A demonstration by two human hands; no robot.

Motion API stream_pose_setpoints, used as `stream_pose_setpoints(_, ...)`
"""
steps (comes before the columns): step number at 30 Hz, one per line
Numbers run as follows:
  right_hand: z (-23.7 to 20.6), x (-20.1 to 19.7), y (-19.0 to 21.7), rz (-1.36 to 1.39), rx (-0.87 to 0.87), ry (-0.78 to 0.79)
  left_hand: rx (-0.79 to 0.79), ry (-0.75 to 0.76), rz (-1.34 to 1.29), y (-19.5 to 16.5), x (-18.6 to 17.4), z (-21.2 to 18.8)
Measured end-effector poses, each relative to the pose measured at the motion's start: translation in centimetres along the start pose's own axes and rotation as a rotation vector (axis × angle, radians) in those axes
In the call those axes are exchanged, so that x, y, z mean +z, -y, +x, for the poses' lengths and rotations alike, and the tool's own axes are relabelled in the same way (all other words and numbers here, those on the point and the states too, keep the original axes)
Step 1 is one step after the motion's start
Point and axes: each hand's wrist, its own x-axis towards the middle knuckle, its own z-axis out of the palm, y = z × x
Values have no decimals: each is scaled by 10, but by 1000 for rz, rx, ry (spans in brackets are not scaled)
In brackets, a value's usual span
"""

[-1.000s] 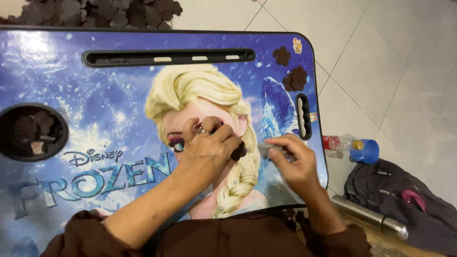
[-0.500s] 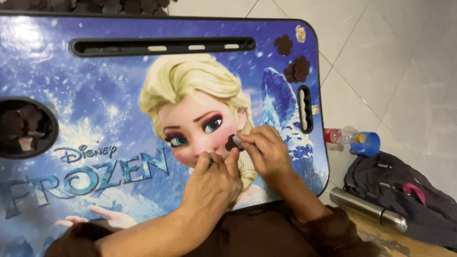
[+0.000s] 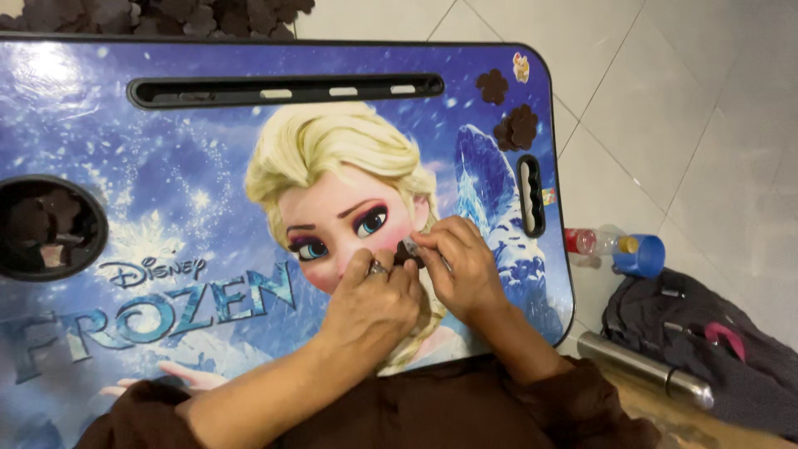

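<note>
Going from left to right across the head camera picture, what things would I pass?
Round recess with dark pieces → left hand → right hand → brown flower-shaped pieces → plastic bottle with blue cap → dark bag.

Support surface: lap table (image 3: pixel 166 141), rounded corners, dark rim, top printed with a blue cartoon picture.
Long slot: (image 3: pixel 283 90) near far edge, dark, narrow.
Side slot: (image 3: pixel 532 195) near right edge, short, wavy-sided.
Round recess: (image 3: pixel 46 226) at left, holding brown flower-shaped pieces.
Loose pieces on top: one brown flower-shaped piece (image 3: pixel 492 86) at far right corner; small stack of brown pieces (image 3: pixel 516 128) just below it, apart from it.
Small sticker: (image 3: pixel 521 66) beside far right corner.
Floor: pale tiles (image 3: pixel 665 100).
On floor, right of table: plastic bottle (image 3: pixel 592 242) lying flat, blue cup (image 3: pixel 641 254) touching it, steel flask (image 3: pixel 644 370), dark bag (image 3: pixel 706 341).
Beyond far edge: heap of brown pieces (image 3: pixel 158 17).
</note>
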Motion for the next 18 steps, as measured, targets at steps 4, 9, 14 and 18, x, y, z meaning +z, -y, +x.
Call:
stream_pose_setpoints(4, -14, -5, 1, -26, 24, -6, -24, -108, -107, 7, 2, 3)
stream_pose_setpoints(9, -22, -38, -7, 119, 370, 112, 10, -83, -60, 17, -4, 4)
stream_pose_setpoints(14, -21, -30, -4, 130, 202, -19, 42, 43, 24, 4, -3, -4)
stream_pose_setpoints(18, -13, -6, -1, 6, 19, -35, 53, 267, 30, -6, 4, -12)
